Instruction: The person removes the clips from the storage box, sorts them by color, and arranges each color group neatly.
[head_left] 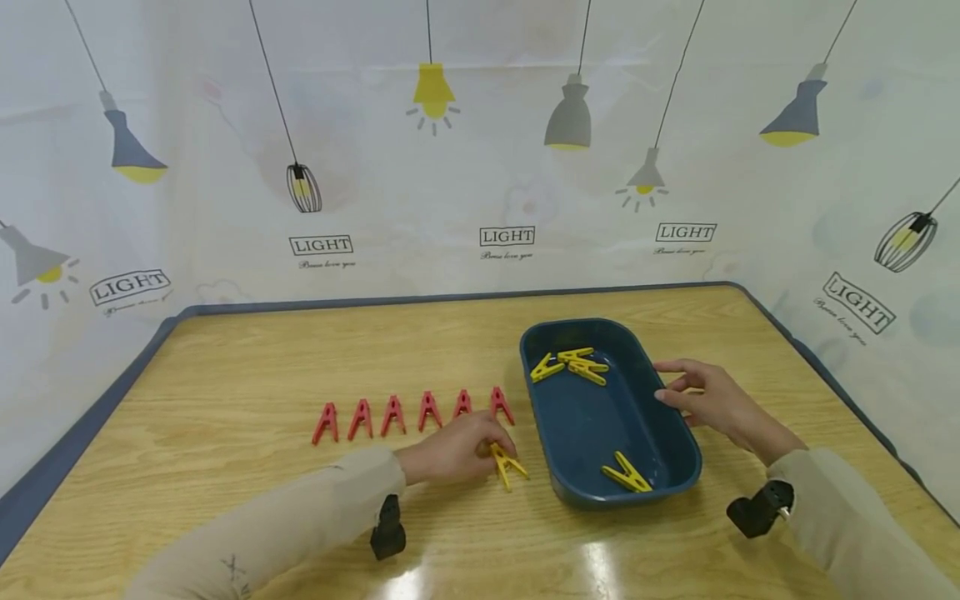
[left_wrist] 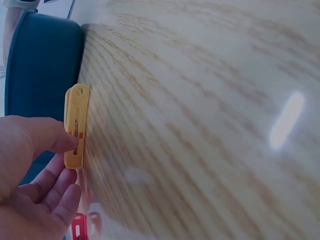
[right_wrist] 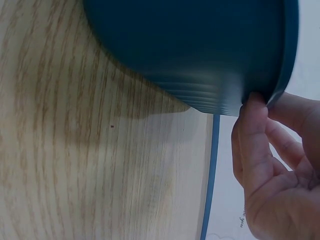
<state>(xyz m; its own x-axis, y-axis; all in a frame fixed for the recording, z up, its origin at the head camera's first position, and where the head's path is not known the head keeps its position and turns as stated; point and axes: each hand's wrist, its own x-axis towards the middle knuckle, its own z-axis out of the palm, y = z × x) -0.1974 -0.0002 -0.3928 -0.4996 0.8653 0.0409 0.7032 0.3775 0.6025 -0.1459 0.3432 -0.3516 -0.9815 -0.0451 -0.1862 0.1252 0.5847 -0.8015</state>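
Left sleeve (head_left: 300,500), then left hand (head_left: 459,446), its grip pinching a yellow clothespin (left_wrist: 76,112) I'd lift gently, right hand (head_left: 712,400) holding the tub (head_left: 581,437).

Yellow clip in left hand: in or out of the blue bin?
Out. The left hand pinches the yellow clip beside the blue bin, outside its wall.

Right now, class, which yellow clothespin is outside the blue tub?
The yellow clothespin pinched in the left hand, just left of the blue tub. It alone is outside; the other yellow clothespins lie inside the tub.
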